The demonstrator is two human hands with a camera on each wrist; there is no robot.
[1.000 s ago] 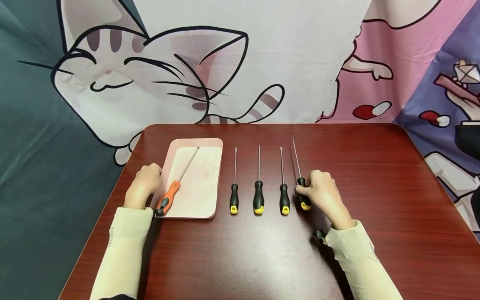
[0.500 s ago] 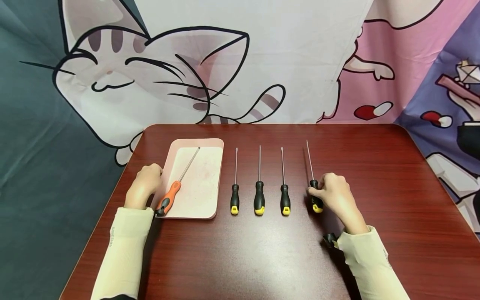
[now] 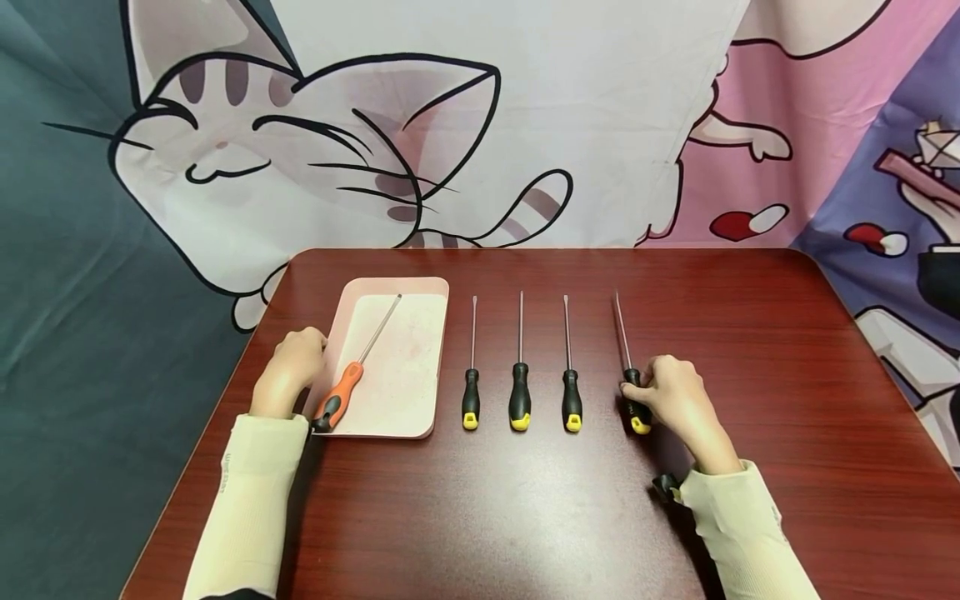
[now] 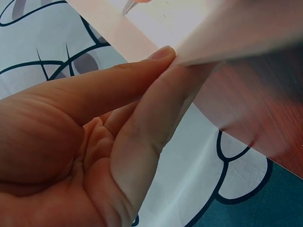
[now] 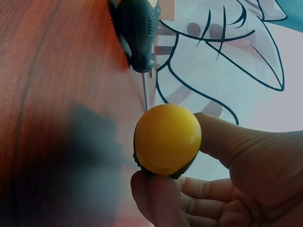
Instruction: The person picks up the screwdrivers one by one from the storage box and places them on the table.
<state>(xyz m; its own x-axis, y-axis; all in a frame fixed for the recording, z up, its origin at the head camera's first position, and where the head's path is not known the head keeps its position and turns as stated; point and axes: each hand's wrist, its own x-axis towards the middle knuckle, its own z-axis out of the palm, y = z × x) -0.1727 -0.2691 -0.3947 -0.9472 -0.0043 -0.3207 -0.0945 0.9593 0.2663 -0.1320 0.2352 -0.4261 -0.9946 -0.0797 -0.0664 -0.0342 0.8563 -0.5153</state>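
Right hand [image 3: 673, 404] grasps a black screwdriver [image 3: 637, 408], left hand [image 3: 288, 372] pinches a tray [image 3: 397, 392].
In the head view, the black screwdriver is to the right of three screwdrivers [image 3: 520, 396], which lie side by side on the tabletop [image 3: 750, 350]; an orange screwdriver [image 3: 345, 390] lies slanted in the tray. In the left wrist view, the fingers [image 4: 156, 101] are closed upon the tray's edge. In the right wrist view, the fingers grip the handle beside its yellow end; whether it touches the tabletop, I cannot tell.
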